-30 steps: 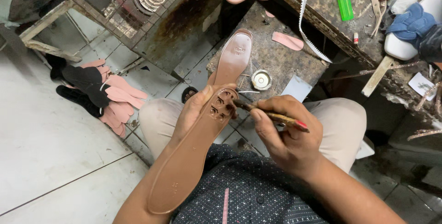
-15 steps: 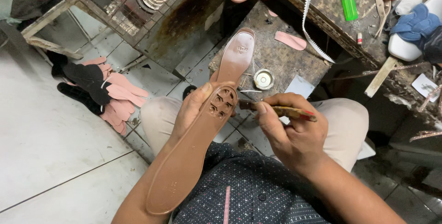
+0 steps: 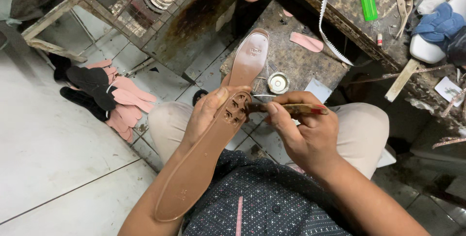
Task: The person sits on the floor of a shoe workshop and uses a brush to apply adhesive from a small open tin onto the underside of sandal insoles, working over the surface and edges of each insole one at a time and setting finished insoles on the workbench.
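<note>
Leftmost, well clear of the brown shoe sole point(image 3: 204, 153), pink and black cut pieces point(image 3: 114, 97) lie on open floor tile. Left hand point(image 3: 208, 112) wraps its fingers around the sole's heel end over the lap. Just right, right hand point(image 3: 303, 129) pinches a wooden-handled brush point(image 3: 291, 109) against the sole's gridded recess; beyond stands the cluttered surface point(image 3: 296, 61).

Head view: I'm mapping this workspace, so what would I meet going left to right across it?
Pile of pink and black insoles on the floor → left hand → brown shoe sole → small round tin → right hand → green lighter → blue cloth.
</note>
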